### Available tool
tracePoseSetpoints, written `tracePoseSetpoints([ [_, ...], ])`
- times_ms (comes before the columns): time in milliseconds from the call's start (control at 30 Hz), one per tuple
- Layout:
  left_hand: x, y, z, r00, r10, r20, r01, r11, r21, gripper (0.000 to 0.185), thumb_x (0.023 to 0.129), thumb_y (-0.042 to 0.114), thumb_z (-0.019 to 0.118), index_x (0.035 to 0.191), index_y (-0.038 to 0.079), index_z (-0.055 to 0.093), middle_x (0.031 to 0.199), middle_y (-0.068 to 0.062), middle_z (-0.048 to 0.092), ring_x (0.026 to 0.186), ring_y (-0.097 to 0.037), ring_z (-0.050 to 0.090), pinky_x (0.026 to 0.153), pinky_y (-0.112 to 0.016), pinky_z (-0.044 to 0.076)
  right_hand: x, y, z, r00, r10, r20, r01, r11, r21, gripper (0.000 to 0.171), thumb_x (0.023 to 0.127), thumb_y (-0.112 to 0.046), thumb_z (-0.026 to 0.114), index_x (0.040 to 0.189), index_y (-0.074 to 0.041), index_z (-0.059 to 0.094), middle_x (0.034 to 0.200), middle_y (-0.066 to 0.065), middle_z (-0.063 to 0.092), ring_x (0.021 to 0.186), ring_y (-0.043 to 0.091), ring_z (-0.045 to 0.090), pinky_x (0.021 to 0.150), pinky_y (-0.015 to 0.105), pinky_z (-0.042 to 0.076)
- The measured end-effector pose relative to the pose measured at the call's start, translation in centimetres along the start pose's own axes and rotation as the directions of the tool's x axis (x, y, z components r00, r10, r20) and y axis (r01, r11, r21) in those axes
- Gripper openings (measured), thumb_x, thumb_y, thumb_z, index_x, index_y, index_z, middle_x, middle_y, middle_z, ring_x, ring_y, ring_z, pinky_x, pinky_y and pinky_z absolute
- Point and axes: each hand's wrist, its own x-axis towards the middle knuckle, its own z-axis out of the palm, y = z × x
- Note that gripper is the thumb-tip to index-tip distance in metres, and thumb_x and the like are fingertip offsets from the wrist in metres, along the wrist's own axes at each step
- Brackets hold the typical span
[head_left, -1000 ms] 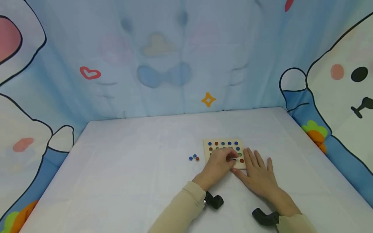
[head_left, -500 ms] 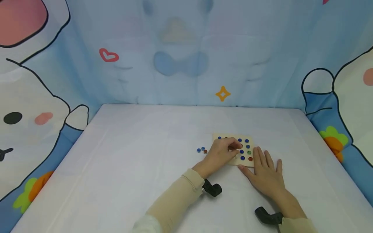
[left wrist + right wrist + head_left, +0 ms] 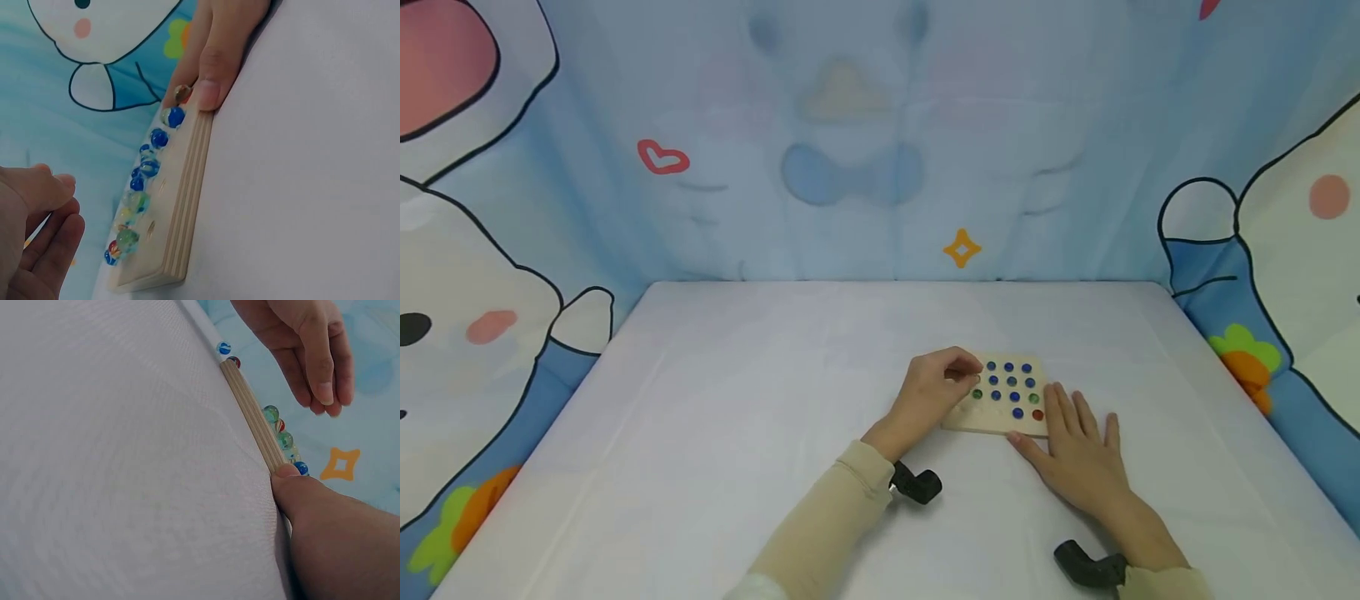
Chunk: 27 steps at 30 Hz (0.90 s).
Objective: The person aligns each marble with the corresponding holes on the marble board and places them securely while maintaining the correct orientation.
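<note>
The wooden board (image 3: 977, 422) is pale and lies on the white table, carrying rows of glass marbles, mostly blue with some green and red. Over its left part hovers my left hand (image 3: 917, 398), fingers loosely bent. In the left wrist view nothing shows between the left thumb and fingers (image 3: 62, 234). My right hand (image 3: 1082, 458) lies along the board's right side with straight fingers, its thumb (image 3: 289, 471) against the near edge. Two bare hollows (image 3: 150, 229) show in the near row in the left wrist view.
A loose blue marble (image 3: 224, 348) sits just past the board's end in the right wrist view; the left hand covers that spot in the head view. Black curved wrist mounts (image 3: 917, 485) stick out from both wrists. A blue cartoon curtain (image 3: 850, 233) hangs behind the table.
My left hand has moved left from over the board's middle to its left side, uncovering marbles and now covering the loose ones. The right hand stays at the board. The head view shifted slightly.
</note>
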Motion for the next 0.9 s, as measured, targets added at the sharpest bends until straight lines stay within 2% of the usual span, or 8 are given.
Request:
tracePoseSetpoints([
  [200,-0.2,-0.3,-1.4,0.999,-0.054,-0.005,0.054,0.998,-0.024,0.014,0.092,0.007,0.069,0.105,0.009,0.070,0.103,-0.002,0.074,0.093,-0.003,0.066,0.079,-0.013,0.054,0.1,-0.5,-0.1,1.000,-0.001,0.011,0.001,1.000,0.004,0.103,0.093,-0.069,0.046,0.157,0.001,0.008,0.163,0.028,0.011,0.149,0.051,0.005,0.112,0.075,-0.009],
  [467,-0.3,-1.6,-3.1,0.999,-0.030,-0.042,0.032,0.999,0.035,0.013,0.092,0.008,0.070,0.105,0.010,0.070,0.102,-0.003,0.073,0.095,-0.006,0.067,0.085,-0.017,0.055,0.5,-0.7,0.4,1.000,-0.002,-0.001,0.002,1.000,-0.008,0.103,0.093,-0.069,0.046,0.157,0.002,0.009,0.162,0.028,0.012,0.149,0.050,0.006,0.112,0.075,-0.008],
  [567,-0.6,-1.8,-3.8,0.996,-0.070,-0.049,0.070,0.997,0.012,0.014,0.092,0.007,0.069,0.105,0.011,0.069,0.102,-0.002,0.073,0.095,-0.008,0.068,0.072,-0.022,0.059,0.6,-0.6,0.5,1.000,-0.003,0.000,0.003,1.000,-0.006,0.103,0.092,-0.070,0.045,0.157,0.002,0.008,0.162,0.028,0.012,0.149,0.051,0.006,0.112,0.074,-0.008],
  [667,-0.7,-2.1,-4.3,0.994,-0.092,-0.062,0.093,0.995,0.020,0.014,0.092,0.008,0.070,0.105,0.012,0.069,0.101,0.001,0.072,0.095,-0.009,0.069,0.069,-0.020,0.058,0.6,-0.5,0.6,1.000,-0.002,-0.003,0.002,1.000,-0.007,0.104,0.092,-0.070,0.045,0.157,0.002,0.008,0.162,0.028,0.012,0.149,0.051,0.006,0.112,0.074,-0.008],
  [700,-0.8,-2.2,-4.5,0.994,-0.090,-0.067,0.092,0.995,0.026,0.014,0.092,0.008,0.070,0.105,0.012,0.069,0.101,0.001,0.072,0.095,-0.010,0.069,0.069,-0.019,0.058,0.6,-0.4,0.6,1.000,-0.001,-0.005,0.001,1.000,-0.010,0.104,0.092,-0.070,0.044,0.157,0.002,0.008,0.162,0.028,0.011,0.148,0.051,0.006,0.112,0.075,-0.008],
  [800,-0.8,-2.5,-4.8,0.995,-0.063,-0.076,0.068,0.995,0.067,0.014,0.092,0.009,0.070,0.105,0.013,0.069,0.103,0.001,0.073,0.096,-0.009,0.069,0.082,-0.016,0.055,0.5,-0.3,0.5,1.000,0.006,-0.013,-0.006,1.000,-0.010,0.103,0.093,-0.070,0.045,0.157,0.002,0.008,0.162,0.028,0.011,0.149,0.051,0.005,0.113,0.074,-0.008],
  [900,-0.9,-2.8,-5.3,0.995,-0.055,-0.083,0.061,0.995,0.081,0.014,0.092,0.010,0.070,0.106,0.013,0.069,0.104,0.001,0.073,0.097,-0.009,0.068,0.086,-0.018,0.055,0.6,-0.2,0.4,1.000,0.005,-0.015,-0.005,1.000,-0.002,0.103,0.093,-0.070,0.044,0.157,0.002,0.007,0.163,0.028,0.010,0.149,0.051,0.005,0.112,0.074,-0.009],
])
